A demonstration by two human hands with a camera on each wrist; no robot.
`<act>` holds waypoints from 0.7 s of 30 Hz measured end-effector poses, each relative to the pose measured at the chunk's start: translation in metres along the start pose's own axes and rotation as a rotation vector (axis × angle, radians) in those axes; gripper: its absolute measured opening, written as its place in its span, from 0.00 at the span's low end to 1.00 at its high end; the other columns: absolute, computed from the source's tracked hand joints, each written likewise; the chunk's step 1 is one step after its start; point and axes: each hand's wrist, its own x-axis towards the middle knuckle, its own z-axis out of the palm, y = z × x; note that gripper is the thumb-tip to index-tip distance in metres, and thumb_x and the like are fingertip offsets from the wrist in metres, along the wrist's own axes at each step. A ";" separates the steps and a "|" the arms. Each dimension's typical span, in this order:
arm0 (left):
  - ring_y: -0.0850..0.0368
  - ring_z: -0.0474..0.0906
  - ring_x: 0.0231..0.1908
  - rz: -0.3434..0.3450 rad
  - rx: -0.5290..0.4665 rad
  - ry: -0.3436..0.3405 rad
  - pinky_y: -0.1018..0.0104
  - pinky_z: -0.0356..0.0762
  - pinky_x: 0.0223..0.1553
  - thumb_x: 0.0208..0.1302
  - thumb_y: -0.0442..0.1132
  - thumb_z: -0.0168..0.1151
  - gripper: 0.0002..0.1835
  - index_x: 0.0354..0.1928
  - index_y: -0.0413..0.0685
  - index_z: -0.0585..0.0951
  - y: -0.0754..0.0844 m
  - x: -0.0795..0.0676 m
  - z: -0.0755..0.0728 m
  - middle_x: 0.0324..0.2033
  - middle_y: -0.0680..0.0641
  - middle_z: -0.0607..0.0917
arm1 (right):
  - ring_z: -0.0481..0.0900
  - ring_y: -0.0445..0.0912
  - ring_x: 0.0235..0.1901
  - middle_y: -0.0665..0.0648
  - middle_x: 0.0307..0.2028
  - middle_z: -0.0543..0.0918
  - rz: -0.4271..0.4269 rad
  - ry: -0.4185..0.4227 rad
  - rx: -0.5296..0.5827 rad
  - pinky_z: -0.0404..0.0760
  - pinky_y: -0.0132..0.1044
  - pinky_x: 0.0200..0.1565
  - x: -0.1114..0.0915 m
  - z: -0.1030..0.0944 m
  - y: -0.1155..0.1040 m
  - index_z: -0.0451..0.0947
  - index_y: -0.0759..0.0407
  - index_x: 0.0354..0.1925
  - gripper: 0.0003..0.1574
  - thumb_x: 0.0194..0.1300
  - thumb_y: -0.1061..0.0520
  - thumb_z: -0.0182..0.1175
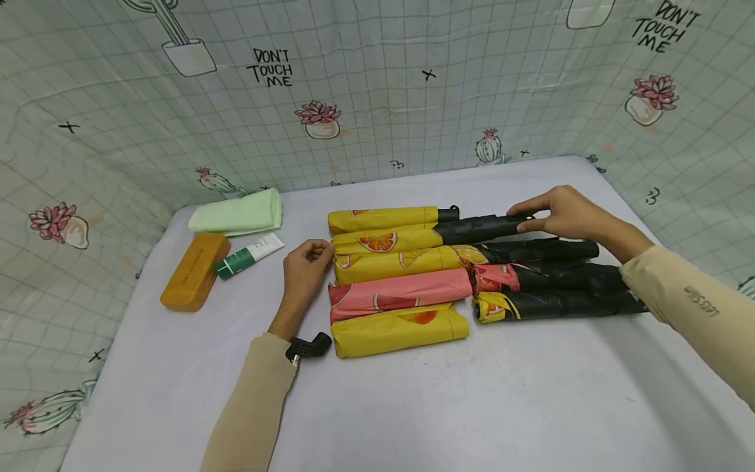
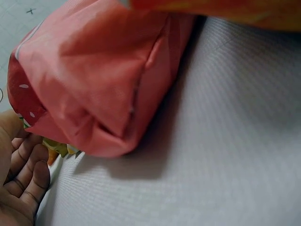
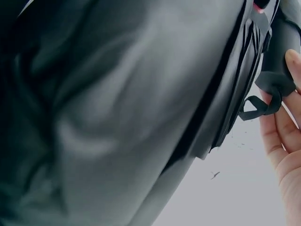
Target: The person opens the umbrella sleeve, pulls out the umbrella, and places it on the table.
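Several folding umbrellas and their fruit-print sleeves lie in a row. My left hand (image 1: 305, 267) pinches the left end of a yellow sleeve with orange slices (image 1: 377, 241), second from the back. From that sleeve's right end sticks a black folded umbrella (image 1: 478, 227). My right hand (image 1: 567, 211) grips its far end between thumb and fingers; the right wrist view shows a black handle (image 3: 281, 52) with a strap loop there. In the left wrist view, a pink watermelon sleeve (image 2: 103, 70) fills the foreground and the left fingers (image 2: 29, 176) are at the edge.
Behind lies a yellow sleeve (image 1: 383, 218) with a black end showing. In front are another yellow sleeve (image 1: 407, 263), a pink sleeve (image 1: 407, 293), a front yellow sleeve (image 1: 401, 331) and black umbrellas (image 1: 566, 305). A green cloth (image 1: 236, 213), tube (image 1: 249, 255) and brown case (image 1: 194, 272) lie left.
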 end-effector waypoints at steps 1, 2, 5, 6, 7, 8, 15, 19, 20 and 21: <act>0.58 0.75 0.30 0.000 0.004 -0.002 0.75 0.70 0.31 0.67 0.39 0.66 0.08 0.39 0.40 0.85 0.000 0.000 0.000 0.29 0.44 0.84 | 0.75 0.48 0.35 0.63 0.51 0.85 0.003 0.004 -0.006 0.69 0.47 0.39 -0.001 -0.001 0.001 0.85 0.55 0.55 0.21 0.63 0.55 0.71; 0.58 0.75 0.30 0.002 0.009 -0.001 0.75 0.70 0.31 0.67 0.39 0.66 0.08 0.39 0.41 0.85 0.000 0.000 0.000 0.29 0.45 0.84 | 0.75 0.48 0.34 0.63 0.51 0.85 0.010 0.007 -0.006 0.69 0.47 0.39 -0.003 -0.002 0.003 0.85 0.55 0.55 0.21 0.63 0.55 0.71; 0.58 0.75 0.30 0.013 0.018 0.004 0.75 0.71 0.32 0.67 0.39 0.66 0.08 0.38 0.41 0.85 0.000 0.000 0.000 0.29 0.45 0.84 | 0.72 0.47 0.28 0.64 0.51 0.84 0.030 0.012 -0.014 0.68 0.46 0.37 -0.008 -0.005 0.007 0.84 0.55 0.55 0.21 0.64 0.55 0.70; 0.58 0.75 0.30 0.015 0.021 0.006 0.75 0.70 0.32 0.67 0.39 0.66 0.08 0.38 0.41 0.85 0.000 0.000 0.000 0.29 0.45 0.84 | 0.69 0.47 0.26 0.64 0.51 0.84 0.036 0.011 -0.014 0.68 0.46 0.36 -0.009 -0.005 0.008 0.84 0.55 0.56 0.22 0.64 0.55 0.70; 0.58 0.75 0.30 0.018 0.022 0.008 0.75 0.70 0.31 0.67 0.39 0.67 0.07 0.38 0.41 0.85 0.000 0.001 0.000 0.29 0.45 0.84 | 0.67 0.47 0.24 0.65 0.51 0.84 0.038 0.010 -0.012 0.67 0.46 0.36 -0.009 -0.006 0.009 0.84 0.56 0.56 0.22 0.64 0.55 0.70; 0.58 0.75 0.30 0.021 0.023 0.011 0.74 0.70 0.32 0.66 0.39 0.67 0.07 0.38 0.41 0.85 0.000 0.001 0.000 0.29 0.45 0.84 | 0.67 0.47 0.24 0.65 0.51 0.84 0.038 0.011 -0.012 0.67 0.46 0.36 -0.010 -0.006 0.010 0.84 0.56 0.56 0.22 0.64 0.55 0.70; 0.59 0.76 0.31 0.014 0.031 0.008 0.74 0.71 0.32 0.66 0.41 0.67 0.08 0.38 0.42 0.85 -0.001 0.001 0.000 0.30 0.46 0.85 | 0.66 0.46 0.24 0.65 0.50 0.85 0.024 0.021 -0.026 0.65 0.43 0.32 -0.011 -0.005 0.013 0.85 0.55 0.55 0.20 0.64 0.55 0.71; 0.59 0.76 0.31 0.012 0.034 0.008 0.74 0.71 0.32 0.66 0.41 0.67 0.09 0.39 0.42 0.85 -0.001 0.000 -0.001 0.30 0.46 0.85 | 0.56 0.43 0.17 0.66 0.50 0.84 0.027 0.015 -0.018 0.62 0.39 0.25 -0.012 -0.006 0.014 0.84 0.56 0.55 0.21 0.64 0.55 0.70; 0.59 0.76 0.31 0.012 0.035 0.008 0.74 0.71 0.32 0.66 0.41 0.67 0.09 0.39 0.42 0.85 -0.001 0.000 -0.001 0.30 0.46 0.85 | 0.54 0.42 0.16 0.66 0.50 0.84 0.031 0.016 -0.014 0.61 0.39 0.24 -0.013 -0.006 0.014 0.84 0.56 0.56 0.21 0.64 0.56 0.70; 0.59 0.76 0.31 0.013 0.035 0.007 0.74 0.71 0.32 0.66 0.41 0.67 0.09 0.39 0.42 0.85 -0.001 0.000 -0.001 0.30 0.45 0.85 | 0.55 0.42 0.16 0.66 0.50 0.84 0.033 0.017 -0.014 0.61 0.39 0.24 -0.014 -0.007 0.015 0.84 0.56 0.56 0.21 0.64 0.56 0.70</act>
